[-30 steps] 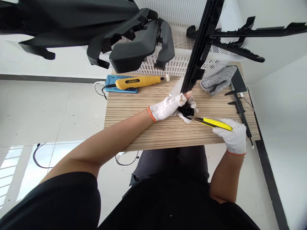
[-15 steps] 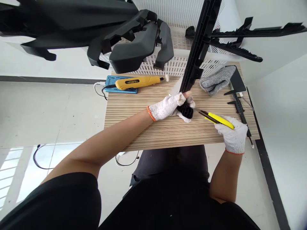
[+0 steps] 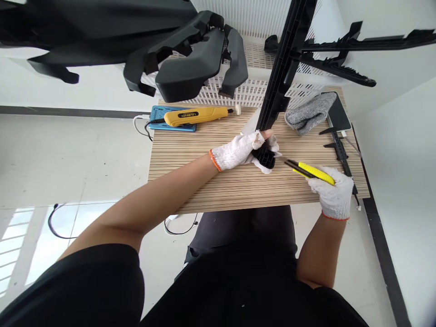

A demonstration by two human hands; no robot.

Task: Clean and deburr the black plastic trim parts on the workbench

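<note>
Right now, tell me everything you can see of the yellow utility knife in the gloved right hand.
The yellow utility knife with black trim is a slim, plastic-looking cutter. The right hand, in a white knit glove, grips its rear end. It lies nearly level above the striped wooden tabletop, its thin blade tip pointing left towards the long black plastic part whose lower end the left hand holds. Whether the tip touches it is unclear.

A striped wooden table (image 3: 218, 181) is carrying a yellow tool (image 3: 195, 116) lying on a blue case (image 3: 172, 125). A grey cloth (image 3: 309, 113), a phone (image 3: 337, 113) and a black caliper (image 3: 340, 150) are resting at its right end.
</note>
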